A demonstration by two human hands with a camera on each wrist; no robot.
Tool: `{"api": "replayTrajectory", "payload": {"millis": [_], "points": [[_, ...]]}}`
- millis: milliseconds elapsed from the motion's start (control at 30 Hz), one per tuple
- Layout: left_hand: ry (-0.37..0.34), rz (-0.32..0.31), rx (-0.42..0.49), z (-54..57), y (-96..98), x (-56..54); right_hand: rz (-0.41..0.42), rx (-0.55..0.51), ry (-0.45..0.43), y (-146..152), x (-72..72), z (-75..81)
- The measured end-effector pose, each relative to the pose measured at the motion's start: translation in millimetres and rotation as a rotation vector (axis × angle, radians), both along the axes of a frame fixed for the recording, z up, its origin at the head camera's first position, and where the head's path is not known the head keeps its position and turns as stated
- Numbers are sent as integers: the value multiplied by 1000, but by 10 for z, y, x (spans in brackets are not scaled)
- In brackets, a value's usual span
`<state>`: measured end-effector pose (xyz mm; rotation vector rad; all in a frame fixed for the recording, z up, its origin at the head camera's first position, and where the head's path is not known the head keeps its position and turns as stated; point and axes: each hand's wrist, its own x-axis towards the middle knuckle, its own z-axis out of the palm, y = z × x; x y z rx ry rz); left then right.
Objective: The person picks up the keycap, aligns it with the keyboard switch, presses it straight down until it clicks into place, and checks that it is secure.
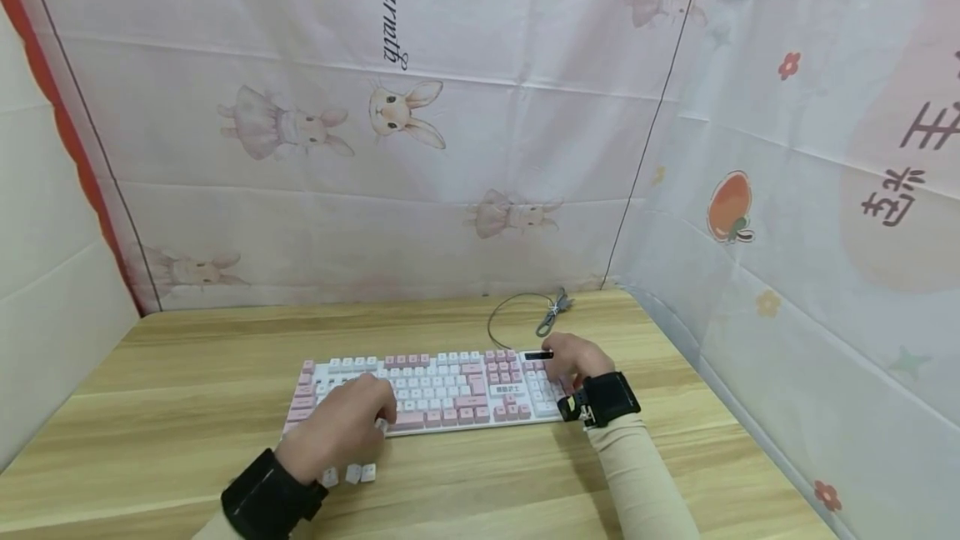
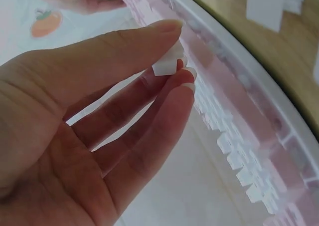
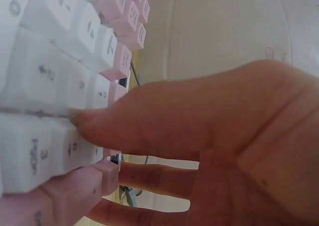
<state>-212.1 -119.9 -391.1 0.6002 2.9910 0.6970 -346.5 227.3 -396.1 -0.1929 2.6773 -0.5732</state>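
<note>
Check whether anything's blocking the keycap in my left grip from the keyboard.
Nothing visible besides the left grip itself stands between the white keycap and the keyboard; the loose keycaps lie on the table, nearer you.

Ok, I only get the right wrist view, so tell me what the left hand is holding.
Observer: The left hand pinches a white keycap.
Operator: Now check for any more lying loose.
Observer: At least three loose keycaps lie on the table, on the person's side of the keyboard.
Operator: Give me the colour of the column at the keyboard's left end.
Observer: Those leftmost keys are pink.
</note>
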Motion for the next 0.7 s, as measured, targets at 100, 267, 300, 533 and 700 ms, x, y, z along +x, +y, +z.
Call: {"api": "replayTrajectory", "payload": {"millis": [100,267,300,533,700], "points": [[14,8,6,-1,-38,-38,1,0,1,0,-9,-8],[56,-11,12,12,-112,-93,2,6,8,-4,-3,-6],[67,-11,10,20,-122,-98,0,4,7,-4,-1,-4],[102,19,4,77,-147,-149,-4,3,7,4,3,-5],[91,53,4,125,-148,-193,-1,6,18,4,15,-4]]}}
